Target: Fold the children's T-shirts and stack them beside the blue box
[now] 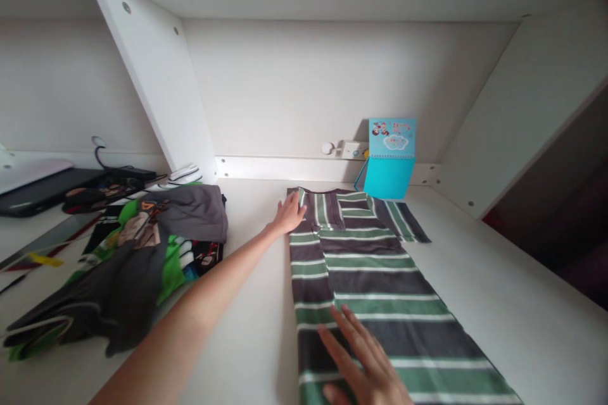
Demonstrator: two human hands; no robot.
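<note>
A green, dark grey and white striped shirt lies flat on the white desk, its left side folded inward lengthwise. One short sleeve lies folded over the upper body, while the other sticks out at the right. My left hand rests at the shirt's far left corner, fingers extended and touching the cloth. Nearer to me, my right hand is over the lower part of the shirt with its fingers spread; whether it presses on the fabric I cannot tell. Neither hand grips anything.
A loose pile of clothes lies on the left of the desk. Behind it are a black laptop-like object and cables. A turquoise desk calendar stands behind the shirt, beside a wall socket. White panels enclose the space.
</note>
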